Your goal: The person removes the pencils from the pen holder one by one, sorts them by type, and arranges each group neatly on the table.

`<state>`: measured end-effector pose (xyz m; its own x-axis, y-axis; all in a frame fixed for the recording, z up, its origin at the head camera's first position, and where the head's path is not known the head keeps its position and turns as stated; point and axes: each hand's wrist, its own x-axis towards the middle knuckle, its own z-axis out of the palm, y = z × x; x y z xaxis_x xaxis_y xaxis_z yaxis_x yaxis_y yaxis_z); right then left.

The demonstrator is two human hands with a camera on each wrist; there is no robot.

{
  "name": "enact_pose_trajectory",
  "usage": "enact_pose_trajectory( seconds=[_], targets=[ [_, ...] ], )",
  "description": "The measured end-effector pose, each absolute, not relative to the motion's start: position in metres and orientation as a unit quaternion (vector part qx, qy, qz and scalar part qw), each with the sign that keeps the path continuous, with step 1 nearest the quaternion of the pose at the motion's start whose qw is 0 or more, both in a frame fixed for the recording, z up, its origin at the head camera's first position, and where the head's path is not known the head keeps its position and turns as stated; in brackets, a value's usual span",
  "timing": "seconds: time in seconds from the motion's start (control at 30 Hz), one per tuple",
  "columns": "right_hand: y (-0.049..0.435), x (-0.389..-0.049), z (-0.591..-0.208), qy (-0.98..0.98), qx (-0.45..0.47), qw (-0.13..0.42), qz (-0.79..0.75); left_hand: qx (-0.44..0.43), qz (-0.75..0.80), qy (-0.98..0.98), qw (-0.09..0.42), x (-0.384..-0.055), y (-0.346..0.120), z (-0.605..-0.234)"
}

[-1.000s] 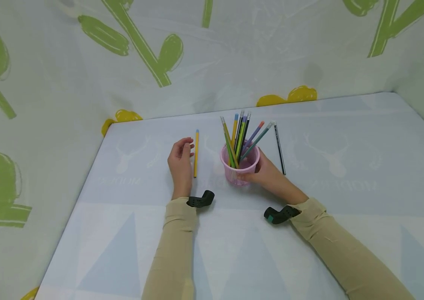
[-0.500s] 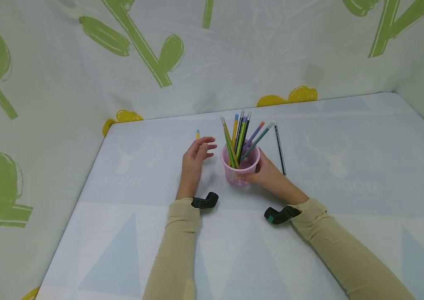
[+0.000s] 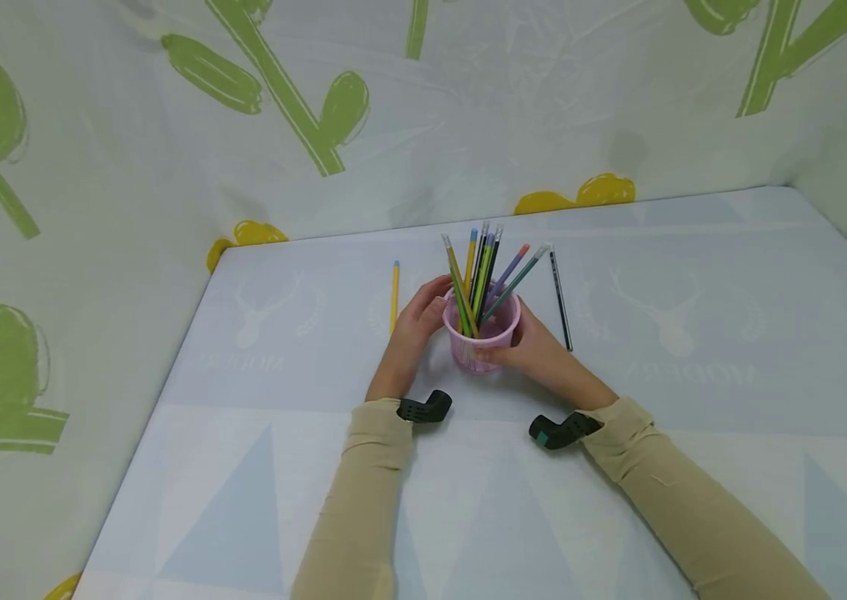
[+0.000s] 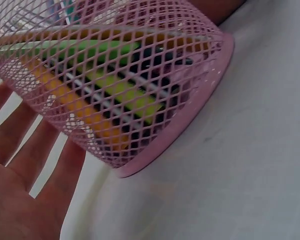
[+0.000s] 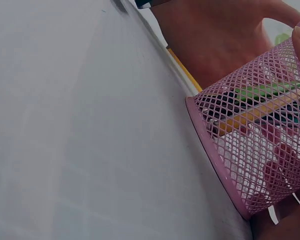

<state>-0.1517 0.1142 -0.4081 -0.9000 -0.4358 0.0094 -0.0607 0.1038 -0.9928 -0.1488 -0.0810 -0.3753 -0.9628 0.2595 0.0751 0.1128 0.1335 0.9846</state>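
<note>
A pink mesh pencil cup (image 3: 478, 350) stands on the table with several pencils (image 3: 479, 279) leaning in it. My right hand (image 3: 539, 350) holds the cup from its right side, thumb across the front and fingers round the back. On the cup's other side is my left hand (image 3: 414, 333). Its fingers (image 4: 27, 132) look spread and fairly straight along the mesh (image 4: 105, 95) in the left wrist view; whether they press on it I cannot tell. From the right wrist, the left palm (image 5: 215, 40) shows close behind the cup (image 5: 255, 135).
A yellow pencil (image 3: 395, 292) with a blue end lies left of the cup, partly behind the left hand. To the right lies a dark pencil (image 3: 561, 300). The patterned tablecloth (image 3: 498, 517) runs back to a leaf-printed curtain (image 3: 468, 117).
My left hand has moved right, from beside the yellow pencil, across its lower part, to the cup's left side. The right hand and the cup have stayed in place.
</note>
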Motion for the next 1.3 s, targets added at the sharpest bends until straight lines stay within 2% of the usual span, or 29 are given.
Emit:
enact_pose_trajectory(
  seconds=[0.27, 0.57, 0.8, 0.97, 1.3],
  targets=[
    [0.112, -0.143, -0.389, 0.725, -0.169, 0.152, -0.650, 0.109, 0.629, 0.765, 0.079, -0.159, -0.076, -0.396],
    [0.115, -0.154, -0.416, 0.732, -0.168, 0.143, -0.645, 0.136, 0.628, 0.760, 0.095, -0.159, -0.074, -0.399],
    [0.114, -0.153, -0.415, 0.722, -0.181, 0.130, -0.655, 0.148, 0.638, 0.743, 0.133, -0.159, -0.074, -0.401],
    [0.114, -0.151, -0.413, 0.728, -0.181, 0.111, -0.652, 0.150, 0.638, 0.743, 0.137, -0.159, -0.075, -0.401],
    [0.119, -0.140, -0.393, 0.684, -0.221, 0.117, -0.686, 0.147, 0.634, 0.746, 0.140, -0.161, -0.076, -0.403]
  ],
)
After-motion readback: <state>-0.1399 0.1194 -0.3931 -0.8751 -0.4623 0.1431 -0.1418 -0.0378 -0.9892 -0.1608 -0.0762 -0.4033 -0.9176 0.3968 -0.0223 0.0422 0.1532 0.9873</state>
